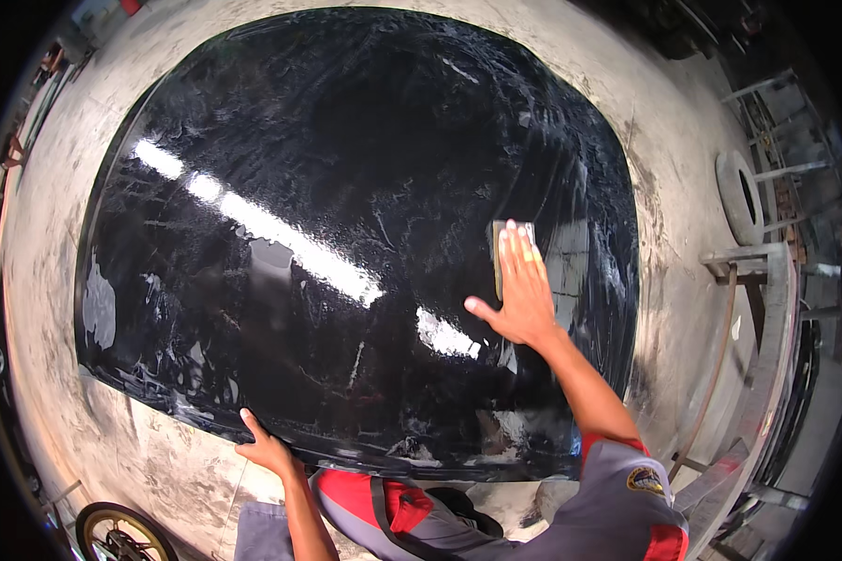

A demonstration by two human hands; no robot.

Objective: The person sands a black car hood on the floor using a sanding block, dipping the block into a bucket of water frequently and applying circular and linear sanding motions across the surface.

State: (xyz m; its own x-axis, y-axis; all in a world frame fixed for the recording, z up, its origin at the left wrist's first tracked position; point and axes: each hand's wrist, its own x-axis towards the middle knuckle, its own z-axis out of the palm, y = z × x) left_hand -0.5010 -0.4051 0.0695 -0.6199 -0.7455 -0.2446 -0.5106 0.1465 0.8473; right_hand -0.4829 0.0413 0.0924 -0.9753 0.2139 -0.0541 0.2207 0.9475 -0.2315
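Note:
A large black car hood (346,122) lies before me, its glossy surface wet and streaked with whitish smears. My right hand (522,290) is pressed flat on its right half, fingers stretched forward and thumb spread to the left. Beneath the fingers is a thin greyish-yellow pad (498,252), perhaps a sanding sheet; most of it is covered by the hand. At the near edge, left of the middle, my left hand (269,454) grips the rim. The left thumb rests on top, while the other fingers are mostly hidden at or below the edge.
Pale, stained concrete floor (674,224) surrounds the hood. To the right stand a metal frame (767,309) and a pale ring-shaped part (741,198). A wheel with a gold rim (112,528) is at the lower left. Assorted parts line the far left edge.

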